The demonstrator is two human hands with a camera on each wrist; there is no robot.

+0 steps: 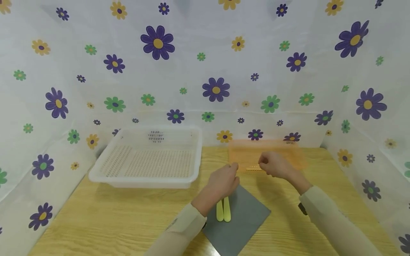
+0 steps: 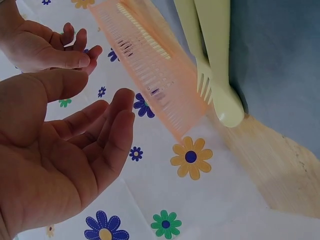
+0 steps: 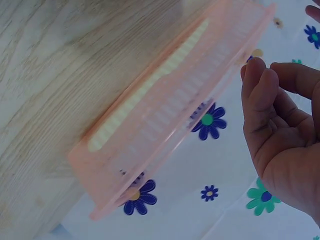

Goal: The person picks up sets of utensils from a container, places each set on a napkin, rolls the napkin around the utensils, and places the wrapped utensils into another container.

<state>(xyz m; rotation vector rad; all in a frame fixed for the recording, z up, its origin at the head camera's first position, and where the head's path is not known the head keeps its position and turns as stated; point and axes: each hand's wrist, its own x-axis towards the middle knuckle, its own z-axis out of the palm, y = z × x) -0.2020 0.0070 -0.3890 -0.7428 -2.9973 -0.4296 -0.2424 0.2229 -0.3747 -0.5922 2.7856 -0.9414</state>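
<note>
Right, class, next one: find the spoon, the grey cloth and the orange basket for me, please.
Spoon [image 2: 218, 55]: left wrist view, on its handle.
Grey cloth [image 1: 245, 217]: head view, on its bare surface, right of the cutlery handles.
Orange basket [image 1: 245, 152]: head view, on its bare inside.

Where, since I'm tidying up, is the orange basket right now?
In the head view, the orange basket is at the back of the table, on the right, partly hidden by the right hand and right of the white basket.
</note>
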